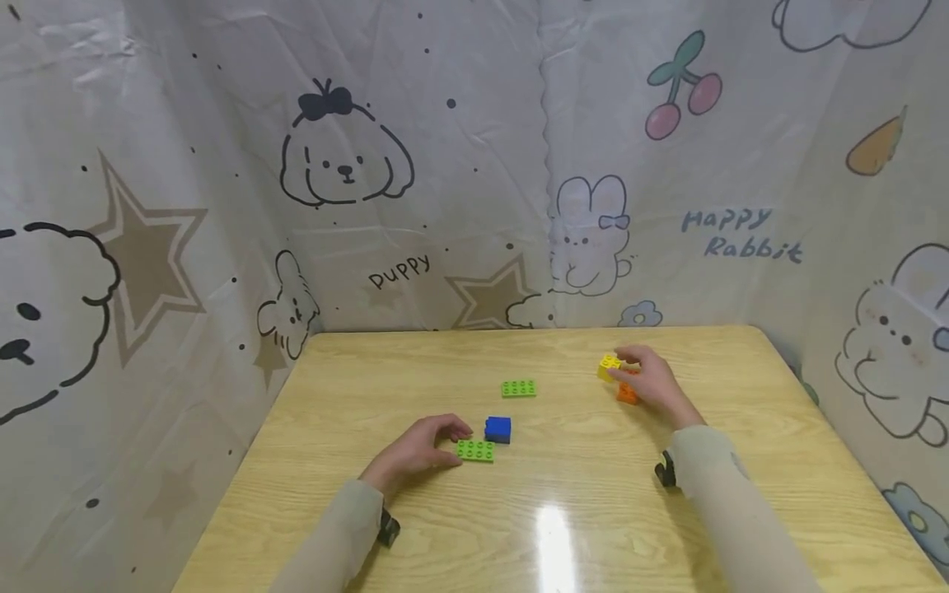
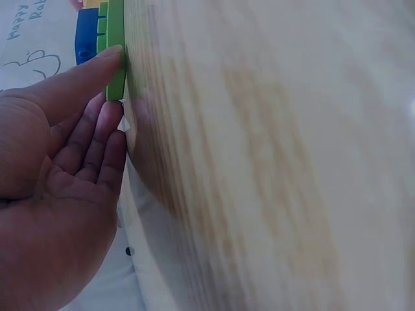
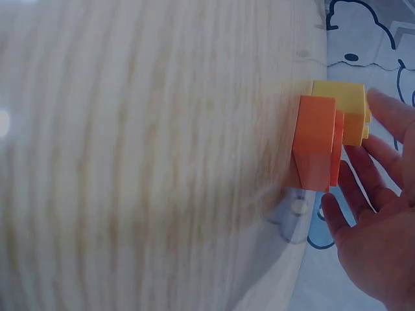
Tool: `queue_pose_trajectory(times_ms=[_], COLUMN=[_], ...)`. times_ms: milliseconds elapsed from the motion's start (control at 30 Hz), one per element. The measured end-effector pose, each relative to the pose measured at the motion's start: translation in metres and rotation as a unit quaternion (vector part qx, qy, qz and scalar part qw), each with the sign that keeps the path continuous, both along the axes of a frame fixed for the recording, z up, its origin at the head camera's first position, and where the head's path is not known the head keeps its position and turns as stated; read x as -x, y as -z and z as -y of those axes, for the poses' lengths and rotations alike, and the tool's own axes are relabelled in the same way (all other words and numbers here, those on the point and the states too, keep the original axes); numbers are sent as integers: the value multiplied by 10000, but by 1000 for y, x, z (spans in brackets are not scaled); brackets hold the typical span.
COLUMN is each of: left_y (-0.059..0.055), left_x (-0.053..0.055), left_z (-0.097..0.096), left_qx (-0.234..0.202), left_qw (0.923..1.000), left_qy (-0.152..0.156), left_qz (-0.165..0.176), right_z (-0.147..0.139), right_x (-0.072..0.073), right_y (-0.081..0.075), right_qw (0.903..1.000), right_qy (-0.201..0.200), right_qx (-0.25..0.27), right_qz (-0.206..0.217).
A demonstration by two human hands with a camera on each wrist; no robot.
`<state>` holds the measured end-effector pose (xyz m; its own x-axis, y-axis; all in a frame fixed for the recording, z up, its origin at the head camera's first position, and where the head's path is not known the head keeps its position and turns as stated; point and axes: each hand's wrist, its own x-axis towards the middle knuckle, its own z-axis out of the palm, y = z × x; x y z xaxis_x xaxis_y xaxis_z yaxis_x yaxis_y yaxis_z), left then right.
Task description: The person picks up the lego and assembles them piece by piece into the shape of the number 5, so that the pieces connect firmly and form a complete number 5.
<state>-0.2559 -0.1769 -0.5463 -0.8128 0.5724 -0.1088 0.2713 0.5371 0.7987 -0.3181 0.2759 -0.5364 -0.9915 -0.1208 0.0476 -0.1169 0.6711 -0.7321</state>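
Observation:
My left hand (image 1: 421, 446) is at the left end of a lime-green eight-stud brick (image 1: 475, 451), thumb and fingers apart. In the left wrist view, the thumb tip overlaps the side of this green brick (image 2: 115, 71). Just behind it, a blue brick (image 1: 498, 429) lies on its side, studs facing left. My right hand (image 1: 652, 380) hovers around a yellow brick (image 1: 606, 367) and an orange brick (image 1: 627, 394), its fingers spread. The right wrist view shows the orange brick (image 3: 316, 144) in front of the yellow brick (image 3: 350, 107), fingertips close to both studded tops.
A second lime-green brick (image 1: 518, 389) lies farther back, between the hands. The wooden table (image 1: 586, 486) ends at a printed cloth backdrop (image 1: 474, 181), with more cloth at both sides. Each wrist wears a dark device, and light glares off the tabletop at the front.

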Motion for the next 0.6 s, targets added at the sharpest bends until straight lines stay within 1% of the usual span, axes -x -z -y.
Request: queue_pose_trajectory(times_ms=[100,267,500,600], left_y=[0,-1,-2,-3], left_x=[0,-2,-3,-2], left_z=[0,1,1,1], left_qx=[41,57,99,124], left_qw=[10000,10000,9999,9998], left_qy=[36,28,36,71], left_qz=[-51,-74,-85,-144], right_z=[1,1,3,4], right_x=[1,3,5,4], right_y=[2,5,3,1], right_qw=[9999,9994,9993,9993], right_qy=[5,1,40,40], right_qx=[-164,-333,-362,-369], right_qz=[28,-57,-46,-60])
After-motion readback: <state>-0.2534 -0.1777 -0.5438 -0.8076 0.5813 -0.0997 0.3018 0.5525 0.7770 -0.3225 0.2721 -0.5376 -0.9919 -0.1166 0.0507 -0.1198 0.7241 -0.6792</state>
